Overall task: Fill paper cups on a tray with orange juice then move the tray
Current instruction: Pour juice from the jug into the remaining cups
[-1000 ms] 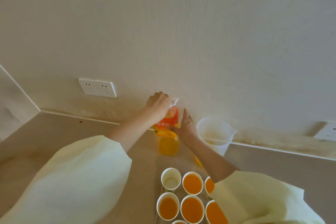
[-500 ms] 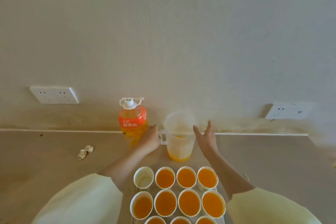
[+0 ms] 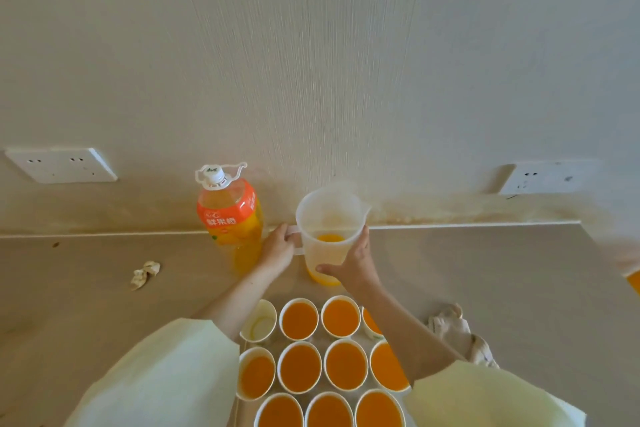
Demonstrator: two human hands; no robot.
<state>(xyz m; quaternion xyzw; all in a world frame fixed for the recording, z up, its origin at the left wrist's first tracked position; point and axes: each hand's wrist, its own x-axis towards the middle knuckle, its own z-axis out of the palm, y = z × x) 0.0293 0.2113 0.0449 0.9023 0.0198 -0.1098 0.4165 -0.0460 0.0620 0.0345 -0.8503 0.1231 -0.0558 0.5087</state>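
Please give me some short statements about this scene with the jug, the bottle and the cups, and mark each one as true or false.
1. The left hand and the right hand both hold the jug. True.
2. The bottle has no cap. False: its white cap is on.
3. The jug is full to the brim. False: only a little juice lies at its bottom.
4. The back-left cup shows no orange juice. True.
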